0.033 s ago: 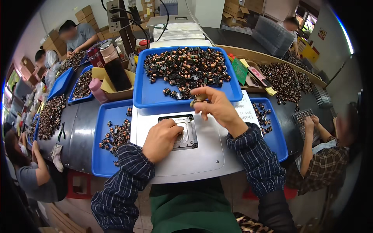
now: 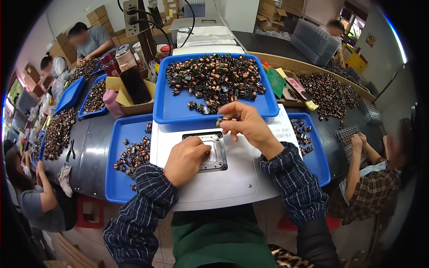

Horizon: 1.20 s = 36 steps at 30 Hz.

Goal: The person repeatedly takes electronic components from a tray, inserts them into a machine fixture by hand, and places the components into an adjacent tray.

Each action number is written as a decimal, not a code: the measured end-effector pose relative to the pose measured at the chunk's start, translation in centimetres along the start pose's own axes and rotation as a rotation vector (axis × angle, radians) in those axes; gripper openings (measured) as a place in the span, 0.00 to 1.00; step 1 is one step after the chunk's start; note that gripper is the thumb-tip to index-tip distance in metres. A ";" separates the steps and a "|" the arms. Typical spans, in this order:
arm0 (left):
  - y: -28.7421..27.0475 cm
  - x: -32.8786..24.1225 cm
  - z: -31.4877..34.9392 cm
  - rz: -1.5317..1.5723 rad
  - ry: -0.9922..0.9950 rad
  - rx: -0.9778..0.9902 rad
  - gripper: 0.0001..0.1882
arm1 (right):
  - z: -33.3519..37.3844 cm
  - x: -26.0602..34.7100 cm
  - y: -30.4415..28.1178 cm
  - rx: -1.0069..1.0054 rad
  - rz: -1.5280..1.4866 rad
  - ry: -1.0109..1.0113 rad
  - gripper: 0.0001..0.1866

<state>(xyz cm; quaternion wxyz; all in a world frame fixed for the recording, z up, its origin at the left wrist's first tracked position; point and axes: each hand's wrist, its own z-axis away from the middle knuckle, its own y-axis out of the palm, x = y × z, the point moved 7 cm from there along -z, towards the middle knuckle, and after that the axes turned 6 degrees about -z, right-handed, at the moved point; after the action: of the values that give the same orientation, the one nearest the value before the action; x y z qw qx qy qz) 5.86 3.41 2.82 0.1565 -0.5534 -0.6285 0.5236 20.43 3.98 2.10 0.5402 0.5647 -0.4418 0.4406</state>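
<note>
My right hand is raised just in front of the near rim of a blue tray, pinching a small copper-wound coil between thumb and fingers. That tray holds a heap of similar coils with copper windings and black bases. My left hand lies over the left part of a square metal fixture set into a silver machine top. Its fingers are curled down at the plate, and whatever is under them is hidden.
More blue trays with coils flank the machine: a left tray and a right tray. A cardboard box with bottles stands left of the raised tray. Pliers lie on the dark bench. Co-workers sit on both sides.
My right hand has dipped slightly, its fingers drawn closer together round the coil. My left hand stays in place on the fixture.
</note>
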 end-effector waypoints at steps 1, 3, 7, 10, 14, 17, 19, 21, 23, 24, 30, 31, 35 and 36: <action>-0.1 -0.1 0.0 -0.003 0.002 -0.005 0.09 | 0.1 -0.1 0.5 0.001 0.056 -0.009 0.15; -0.5 0.0 0.4 -0.011 -0.006 -0.020 0.09 | 0.2 -0.7 2.0 0.117 0.102 -0.013 0.12; -2.8 1.8 1.4 0.293 -0.168 -0.216 0.09 | 1.1 -0.9 3.1 0.162 0.575 -0.360 0.12; -5.8 4.9 4.3 0.135 -0.344 -0.404 0.09 | 1.5 -1.0 4.3 0.198 0.690 -0.319 0.11; -7.9 8.2 7.3 -0.223 -0.464 -0.470 0.09 | 1.9 -1.3 6.3 0.271 0.883 -0.496 0.09; -7.7 8.1 5.3 -0.165 -0.356 -0.460 0.11 | 2.0 -1.3 7.2 0.312 0.967 -0.518 0.09; -6.6 7.8 2.2 -0.125 -0.233 -0.439 0.11 | 1.9 -1.6 7.0 0.315 1.004 -0.475 0.08; -5.4 7.6 -0.5 -0.126 -0.172 -0.397 0.11 | 2.0 -1.4 7.3 0.315 0.973 -0.517 0.08; -3.4 7.7 -3.8 0.099 -0.251 -0.289 0.12 | 2.0 -0.9 6.3 0.289 0.959 -0.547 0.08; -2.5 7.9 -5.0 0.085 -0.276 -0.285 0.12 | 1.3 -0.2 4.6 0.186 0.763 -0.475 0.08; -0.7 10.1 -6.0 -0.027 -0.354 -0.138 0.10 | -1.2 2.5 -5.6 -0.301 -0.221 -0.132 0.09; -0.7 9.7 -6.2 -0.025 -0.345 -0.139 0.10 | -1.2 2.6 -7.3 -0.380 -0.221 -0.142 0.09; -1.0 9.3 -6.4 0.043 -0.346 -0.191 0.12 | -2.4 2.0 -9.8 -0.409 0.291 -0.172 0.10; -1.4 9.1 -6.2 0.087 -0.322 -0.249 0.12 | -2.8 2.2 -9.1 -0.381 0.578 -0.236 0.12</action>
<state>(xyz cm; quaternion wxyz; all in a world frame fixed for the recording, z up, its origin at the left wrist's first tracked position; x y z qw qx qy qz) 6.85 14.46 2.98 -0.0384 -0.5040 -0.6809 0.5299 29.75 7.00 2.34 0.4343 0.3524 -0.7166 0.4167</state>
